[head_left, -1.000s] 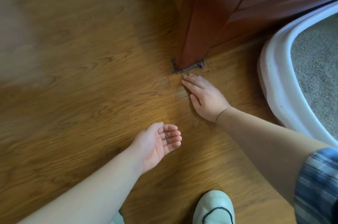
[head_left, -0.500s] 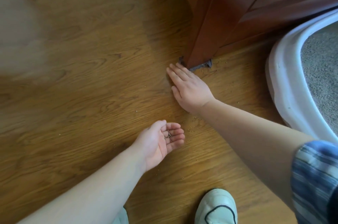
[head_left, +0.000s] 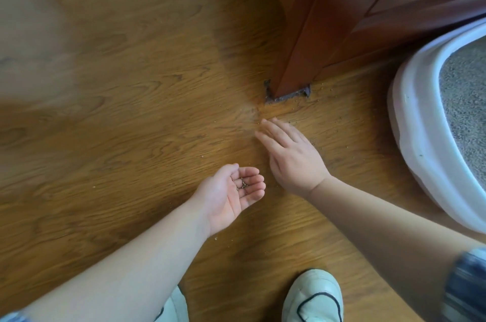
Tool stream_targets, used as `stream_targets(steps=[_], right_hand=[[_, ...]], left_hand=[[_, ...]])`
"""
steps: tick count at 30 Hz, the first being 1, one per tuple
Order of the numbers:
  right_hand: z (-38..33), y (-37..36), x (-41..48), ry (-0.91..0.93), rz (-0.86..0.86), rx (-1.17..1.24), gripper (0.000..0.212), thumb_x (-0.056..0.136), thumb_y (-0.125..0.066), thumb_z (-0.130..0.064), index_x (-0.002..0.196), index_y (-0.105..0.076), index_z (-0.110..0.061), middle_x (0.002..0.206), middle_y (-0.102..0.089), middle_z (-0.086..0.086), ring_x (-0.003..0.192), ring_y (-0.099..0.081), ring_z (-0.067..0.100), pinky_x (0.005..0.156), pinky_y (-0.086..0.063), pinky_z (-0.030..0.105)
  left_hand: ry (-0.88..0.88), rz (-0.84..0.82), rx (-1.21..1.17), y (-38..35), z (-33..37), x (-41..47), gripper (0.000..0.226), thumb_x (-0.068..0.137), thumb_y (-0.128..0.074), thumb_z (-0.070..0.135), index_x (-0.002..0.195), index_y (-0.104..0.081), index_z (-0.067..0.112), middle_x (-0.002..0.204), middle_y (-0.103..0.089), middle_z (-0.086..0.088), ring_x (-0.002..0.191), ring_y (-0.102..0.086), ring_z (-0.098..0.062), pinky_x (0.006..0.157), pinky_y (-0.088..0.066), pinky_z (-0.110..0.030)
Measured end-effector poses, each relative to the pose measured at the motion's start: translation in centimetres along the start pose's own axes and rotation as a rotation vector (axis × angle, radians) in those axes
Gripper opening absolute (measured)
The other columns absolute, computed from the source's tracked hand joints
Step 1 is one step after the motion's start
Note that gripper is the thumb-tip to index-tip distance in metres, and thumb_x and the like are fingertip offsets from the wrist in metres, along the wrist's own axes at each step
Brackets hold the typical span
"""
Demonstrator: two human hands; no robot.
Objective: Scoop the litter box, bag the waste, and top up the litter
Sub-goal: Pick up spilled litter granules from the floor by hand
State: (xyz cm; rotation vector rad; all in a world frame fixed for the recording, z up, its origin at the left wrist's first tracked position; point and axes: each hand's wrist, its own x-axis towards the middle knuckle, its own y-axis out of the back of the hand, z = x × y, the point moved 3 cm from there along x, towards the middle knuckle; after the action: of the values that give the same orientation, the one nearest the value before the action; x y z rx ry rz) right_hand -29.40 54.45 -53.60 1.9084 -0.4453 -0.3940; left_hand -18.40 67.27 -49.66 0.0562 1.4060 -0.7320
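I see my left hand [head_left: 231,192] turned palm up just above the wooden floor [head_left: 118,111]. It is cupped, with the fingers loosely bent and lying side by side. A few dark litter grains [head_left: 243,184] lie on the bases of those fingers; nothing pinches them, they only rest in the hollow.

My right hand [head_left: 292,155] is just beyond and to the right of the left one, close to it but not touching. It is palm down, the fingers straight and pressed together, laid low against the floor. Its fingertips are a little blurred, so I cannot tell how firmly they bear on the boards.

Loose grains [head_left: 313,141] are scattered on the floor beside the right hand's outer edge, and more specks lie just ahead of its fingertips. Ahead of those fingertips stands a reddish-brown cabinet leg [head_left: 302,45] on a dark pad [head_left: 288,96], with a narrow strip of floor between them.

The litter box [head_left: 410,121] is well to the right of the right hand, cut off by the frame edge. It has a white rim and holds grey litter [head_left: 465,100].

Below the right forearm, a pale shoe [head_left: 313,298] stands on the floor. A blue striped sleeve [head_left: 465,285] covers the right upper arm.
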Motion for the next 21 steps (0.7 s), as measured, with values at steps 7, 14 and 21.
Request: stream_targets(steps=[7, 14, 21], right_hand=[[-2.0, -3.1, 4.8, -0.096, -0.243, -0.186, 0.071, 0.103, -0.028, -0.048, 0.16, -0.011, -0.009, 0.168, -0.006, 0.008, 0.155, 0.001, 0.02, 0.126, 0.0, 0.039], [-0.9, -2.8, -2.8, -0.321, -0.233, -0.232, 0.072, 0.103, -0.022, -0.046, 0.159, -0.009, -0.002, 0.166, -0.005, 0.018, 0.155, 0.001, 0.027, 0.125, 0.001, 0.042], [-8.6, -6.1, -0.1, 0.095, -0.28, -0.165, 0.072, 0.099, -0.017, -0.039, 0.158, -0.007, -0.001, 0.167, 0.0, 0.018, 0.155, 0.005, 0.031, 0.125, -0.001, 0.048]], left_hand=[[-0.045, 0.03, -0.06, 2.5, 1.4, -1.1, 0.039, 0.104, -0.035, 0.024, 0.097, -0.064, -0.002, 0.082, -0.068, -0.016, 0.074, -0.069, -0.024, 0.066, -0.06, -0.033], [-0.066, -0.001, -0.083, 4.6, 1.4, -2.0, 0.039, 0.104, -0.037, 0.024, 0.099, -0.066, -0.001, 0.088, -0.069, -0.017, 0.081, -0.069, -0.026, 0.07, -0.059, -0.036], [-0.067, -0.009, -0.124, 4.2, 0.6, -2.2, 0.039, 0.103, -0.035, 0.024, 0.095, -0.064, -0.002, 0.079, -0.069, -0.017, 0.07, -0.07, -0.024, 0.062, -0.06, -0.033]])
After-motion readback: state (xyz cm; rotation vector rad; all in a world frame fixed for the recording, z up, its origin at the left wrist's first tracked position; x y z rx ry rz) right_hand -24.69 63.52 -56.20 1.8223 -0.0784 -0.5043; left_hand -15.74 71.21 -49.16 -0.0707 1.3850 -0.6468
